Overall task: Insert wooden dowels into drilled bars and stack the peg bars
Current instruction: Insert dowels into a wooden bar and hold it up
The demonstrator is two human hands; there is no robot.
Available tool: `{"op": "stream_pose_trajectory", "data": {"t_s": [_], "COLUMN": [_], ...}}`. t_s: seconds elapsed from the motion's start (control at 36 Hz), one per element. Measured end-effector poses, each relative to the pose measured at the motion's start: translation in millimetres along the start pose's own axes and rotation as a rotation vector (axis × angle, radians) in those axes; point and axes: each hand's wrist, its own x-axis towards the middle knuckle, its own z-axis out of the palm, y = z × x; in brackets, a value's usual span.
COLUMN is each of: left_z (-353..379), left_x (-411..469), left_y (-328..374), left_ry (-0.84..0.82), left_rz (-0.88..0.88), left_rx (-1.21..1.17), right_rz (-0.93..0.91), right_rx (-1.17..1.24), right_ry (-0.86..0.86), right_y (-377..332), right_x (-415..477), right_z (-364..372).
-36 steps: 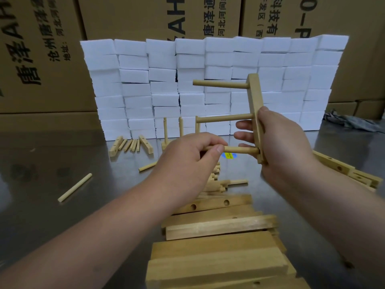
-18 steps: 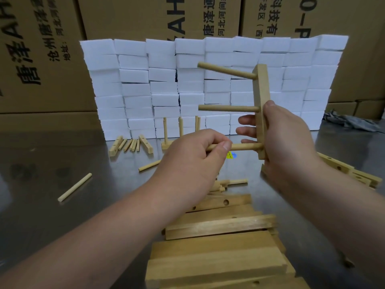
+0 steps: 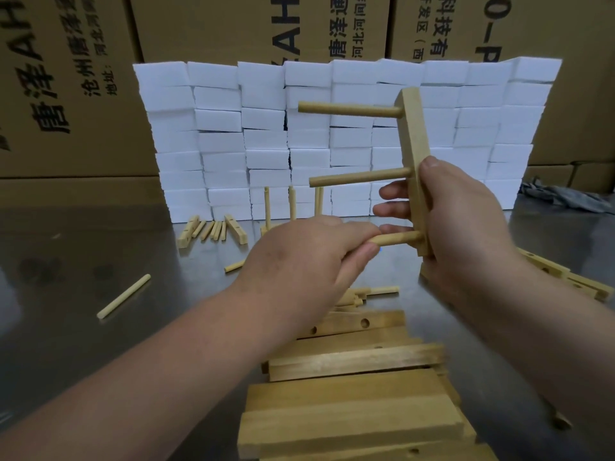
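My right hand [image 3: 462,221] grips a drilled wooden bar [image 3: 412,141], held nearly upright above the table. Two dowels stick out of it to the left, an upper dowel [image 3: 346,109] and a middle dowel [image 3: 359,177]. My left hand [image 3: 309,261] is closed on a third, lowest dowel [image 3: 399,239], whose right end sits in the bar's bottom hole. A pile of drilled bars [image 3: 352,361] lies in front of me. A finished peg bar [image 3: 291,207] with upright dowels stands farther back.
Loose dowels lie on the metal table: one at the left [image 3: 123,296], one near the middle [image 3: 234,266]. Short bars and dowels [image 3: 213,229] lie by a wall of white foam blocks [image 3: 219,128]. More bars [image 3: 565,277] lie right. Cardboard boxes stand behind.
The bar in my right hand has tilted and shifted slightly, its top swinging from side to side. My left hand stays on the lowest dowel at the bar's bottom hole.
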Motion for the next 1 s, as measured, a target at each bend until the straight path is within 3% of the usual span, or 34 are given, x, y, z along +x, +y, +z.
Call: {"op": "stream_pose_trajectory", "data": {"t_s": [0.11,0.33,0.56,0.75,0.86,1.0], "left_z": [-1,3,-5,-16,-18,-24], "left_x": [-1,-3,1,9,10,15], "left_y": [2,5,14,10,10,9], "left_ry": [0.037,-0.044,-0.146,-0.124,-0.062,0.004], "left_rz": [0.019,-0.22,-0.573,-0.649,-0.615,-0.706], "left_rx": [-0.003,-0.271,-0.505,-0.596,-0.578,-0.966], "right_rz": [-0.024,-0.033,-0.04,-0.062,0.034,0.216], "right_rx": [0.005,-0.011,-0.033,-0.068,-0.015,0.055], "right_ry": [-0.005,-0.063,-0.028,0.001,0.024,0.089], "right_y": [1,3,3,-5,-1,0], "right_x": [-2,-8,-14,-22,-16,-3], "right_z": [1,1,5,9,10,3]}}
